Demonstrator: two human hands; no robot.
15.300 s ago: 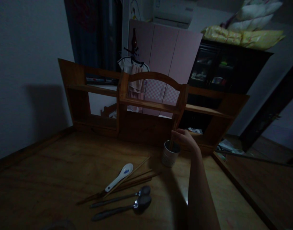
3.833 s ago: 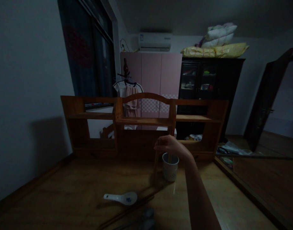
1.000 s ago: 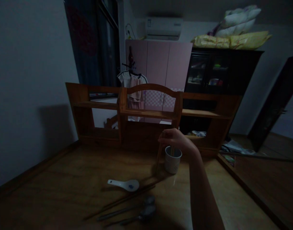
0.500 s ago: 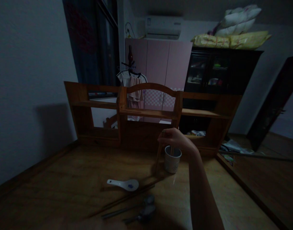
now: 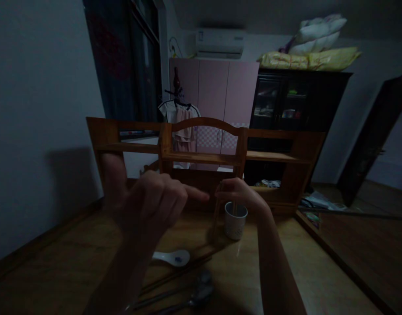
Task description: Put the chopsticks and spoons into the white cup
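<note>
Your right hand was closed in a pinch on the upper end of a held chopstick; whether it was one or a pair could not be told. The held chopstick stood nearly upright below your fingertips, just to the left of the cup and outside it. Your left hand was loosely open, thumb and one finger extended, the rest curled, with nothing visible in it; that finger pointed toward the right hand.

Half a second before, the left hand had been only a blur at the lower edge; the right hand had kept its place.

The cup was pale, round and patterned low on its wall, with light sticks inside. The bench was yellowish, grained wood, carrying a glossy white spoon, slim dark chopsticks and blurred metal spoons.
</note>
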